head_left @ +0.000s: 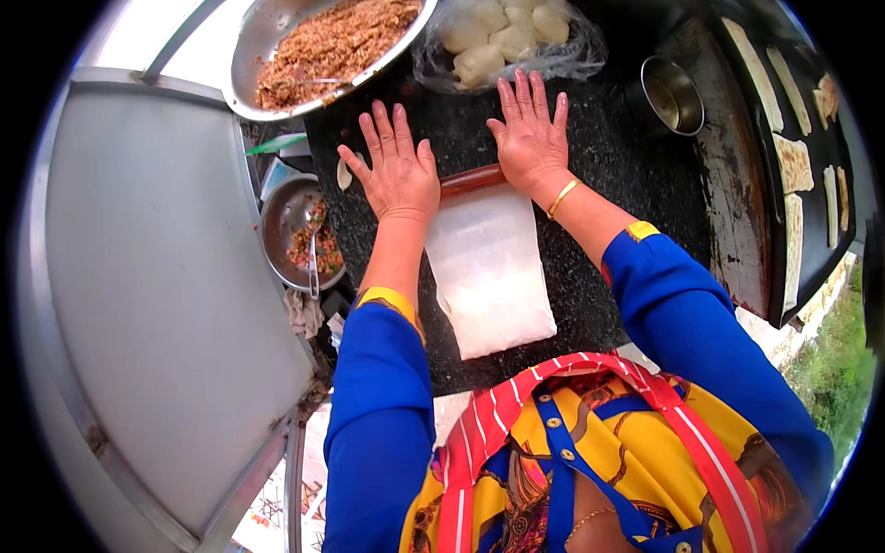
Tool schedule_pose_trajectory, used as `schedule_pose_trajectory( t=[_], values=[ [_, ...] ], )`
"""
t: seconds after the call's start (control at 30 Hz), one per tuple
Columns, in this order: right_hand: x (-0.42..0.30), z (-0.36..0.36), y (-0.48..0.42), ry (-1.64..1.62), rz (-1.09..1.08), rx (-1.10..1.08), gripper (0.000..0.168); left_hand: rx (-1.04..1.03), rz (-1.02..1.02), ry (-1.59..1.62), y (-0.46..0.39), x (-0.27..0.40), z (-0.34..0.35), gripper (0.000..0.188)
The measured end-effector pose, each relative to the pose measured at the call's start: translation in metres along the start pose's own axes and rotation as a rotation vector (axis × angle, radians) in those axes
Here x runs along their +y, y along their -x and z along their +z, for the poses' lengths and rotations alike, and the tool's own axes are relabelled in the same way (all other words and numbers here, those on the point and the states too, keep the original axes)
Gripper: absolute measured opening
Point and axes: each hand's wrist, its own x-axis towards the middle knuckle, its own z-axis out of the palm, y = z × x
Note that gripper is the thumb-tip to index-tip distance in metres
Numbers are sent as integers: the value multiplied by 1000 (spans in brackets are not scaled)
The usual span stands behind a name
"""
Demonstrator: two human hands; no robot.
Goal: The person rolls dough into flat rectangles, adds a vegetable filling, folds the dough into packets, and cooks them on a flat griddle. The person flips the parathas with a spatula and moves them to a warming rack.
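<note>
A dark wooden rolling pin (473,180) lies across the far end of a thin white rectangle of dough (492,276). My left hand (399,162) rests palm down over the pin's left end, fingers stretched and spread. Over its right end lies my right hand (531,135), also flat with the fingers extended; a gold bangle circles that wrist. Both palms hide the ends of the pin. The dough sheet runs from the pin toward my body on a black speckled worktop (588,276). Left of my left hand is a small pale scrap of dough (344,173).
Beyond my hands are a large metal bowl of reddish-brown filling (332,55) and dough balls (511,38) in clear plastic. A metal cup (671,97) stands right, beside a black griddle (812,228) with flatbread pieces. Leftward, a smaller bowl (276,235) holds chopped filling and a spoon.
</note>
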Motion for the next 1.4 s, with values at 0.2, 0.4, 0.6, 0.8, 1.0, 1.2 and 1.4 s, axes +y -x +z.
schedule_pose_trajectory(
  t=[0.2, 0.4, 0.6, 0.8, 1.0, 1.2, 1.4],
  values=[
    [7, 8, 20, 36, -102, -62, 54, -84, 97, 61, 15, 1, 10, 55],
    [8, -41, -13, -603, 128, 57, 30, 275, 79, 162, -3, 10, -18, 30],
    [31, 15, 47, -613, 290, -363, 25, -195, -434, 450, 52, 31, 21, 15],
    [40, 33, 26, -414, 162, -447, 26, -553, -388, 272, 18, 24, 16, 26],
    [3, -29, 27, -593, 116, -521, 16, -516, -488, 995, 38, -3, -31, 17],
    [29, -102, 112, -1495, 248, -510, 9, -529, -231, 1249, 99, -32, -113, 7],
    [36, -162, 242, -1193, 17, -459, 10, -605, -110, 1159, 224, -14, -187, 6]
  ],
)
